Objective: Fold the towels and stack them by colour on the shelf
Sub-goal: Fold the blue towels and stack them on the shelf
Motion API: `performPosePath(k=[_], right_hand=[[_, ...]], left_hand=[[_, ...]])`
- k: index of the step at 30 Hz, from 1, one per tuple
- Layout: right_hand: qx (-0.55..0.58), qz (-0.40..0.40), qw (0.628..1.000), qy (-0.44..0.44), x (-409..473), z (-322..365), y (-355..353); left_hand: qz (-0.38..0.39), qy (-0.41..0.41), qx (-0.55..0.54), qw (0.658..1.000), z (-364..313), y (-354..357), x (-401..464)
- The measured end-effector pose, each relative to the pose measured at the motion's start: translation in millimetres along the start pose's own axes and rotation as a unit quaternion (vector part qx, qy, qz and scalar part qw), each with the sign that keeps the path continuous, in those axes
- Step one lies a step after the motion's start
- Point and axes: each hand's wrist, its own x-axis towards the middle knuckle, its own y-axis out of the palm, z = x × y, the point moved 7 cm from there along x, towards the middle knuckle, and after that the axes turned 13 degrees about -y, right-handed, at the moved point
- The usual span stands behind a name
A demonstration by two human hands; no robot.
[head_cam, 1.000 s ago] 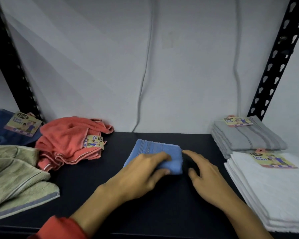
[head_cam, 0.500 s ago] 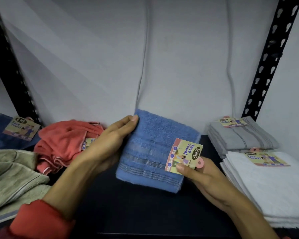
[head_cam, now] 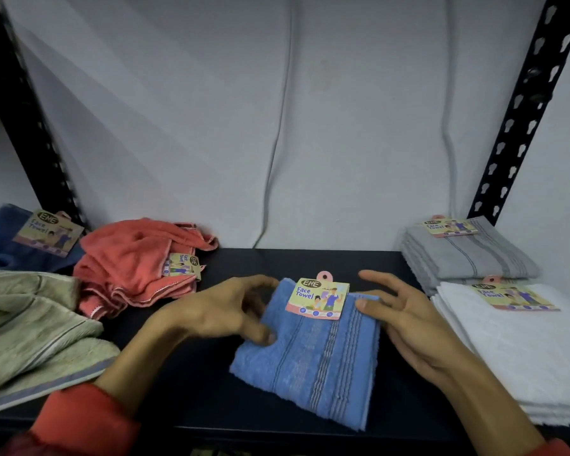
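Lowered flat between left hand and right hand, both loose-fingered, touching: one blue towel, one label.

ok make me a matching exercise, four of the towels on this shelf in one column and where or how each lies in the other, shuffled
Things:
1. light blue folded towel
2. coral red towel
3. grey striped folded stack
4. white folded stack

States:
A. back right corner, neatly stacked
B. centre of the shelf, between both hands
C. front right, neatly stacked
D. left of centre, crumpled and unfolded

Pairs: 1-B, 2-D, 3-A, 4-C
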Motion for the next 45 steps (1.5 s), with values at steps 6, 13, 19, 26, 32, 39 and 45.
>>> performPosePath(k=[6,13,19,26,32,39,45], right_hand=[[-0.19,0.005,0.982,-0.021,4.6,-6.3,-7.2],[-0.464,-0.096,0.86,-0.189,-11.1,24.6,-1.2],[-0.587,0.012,0.785,-0.197,-32.1,22.7,53.1],[-0.663,0.129,0.73,-0.105,-23.9,-19.3,58.9],[-0.634,0.147,0.758,-0.043,-33.3,-17.4,47.4],[-0.598,0.165,0.784,0.006,-48.9,-13.2,22.0],[-0.65,0.067,0.756,-0.05,-28.1,10.3,46.6]], left_hand=[[-0.107,-0.025,-0.089,0.99,-4.1,1.2,31.7],[-0.272,-0.014,0.031,0.962,1.7,5.1,33.2],[-0.396,0.062,0.118,0.909,-23.4,21.1,3.5],[-0.255,0.058,0.221,0.94,-22.5,73.1,21.4],[-0.179,-0.017,0.235,0.955,4.5,72.3,14.0],[-0.151,-0.031,0.242,0.958,18.7,63.6,2.4],[-0.198,-0.036,0.23,0.952,-12.9,66.6,5.9]])
